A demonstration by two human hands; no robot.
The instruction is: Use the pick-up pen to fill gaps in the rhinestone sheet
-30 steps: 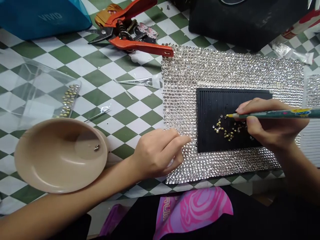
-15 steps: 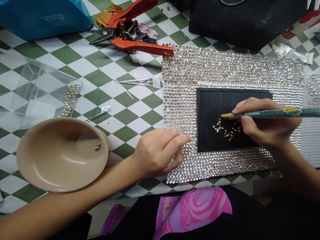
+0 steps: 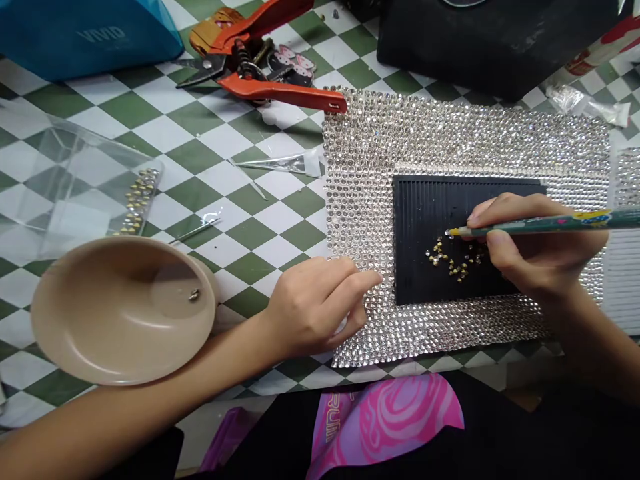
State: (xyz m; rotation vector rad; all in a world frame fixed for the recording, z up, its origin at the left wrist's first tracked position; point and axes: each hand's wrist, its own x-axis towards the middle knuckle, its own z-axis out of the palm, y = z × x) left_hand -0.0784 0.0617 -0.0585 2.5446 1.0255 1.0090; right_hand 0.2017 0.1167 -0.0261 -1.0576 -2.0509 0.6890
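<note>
My right hand (image 3: 537, 250) is shut on a green wax-tipped rhinestone picker pencil (image 3: 545, 225). The pencil's yellow tip sits just above a small scatter of gold rhinestones (image 3: 453, 260) lying on a black ridged sorting tray (image 3: 430, 220). My left hand (image 3: 320, 307) holds nothing. It rests on the silver rhinestone mesh sheet (image 3: 450, 143) left of the tray, its index finger stretched toward the tray's edge. A round beige dish (image 3: 120, 313) with a single small stone in it stands beyond my left forearm.
Orange-handled pliers (image 3: 280, 90) and scissors (image 3: 203, 73) lie at the back on a green and white checked tablecloth (image 3: 200, 193). A clear plastic bag (image 3: 65, 173) holds a strip of gold stones. A blue bag (image 3: 85, 33), a black case (image 3: 490, 47) and pink printed fabric (image 3: 385, 420) surround the work.
The pencil tip shifted slightly left over the stones, then came a little back right. My left hand has stayed still on the mesh.
</note>
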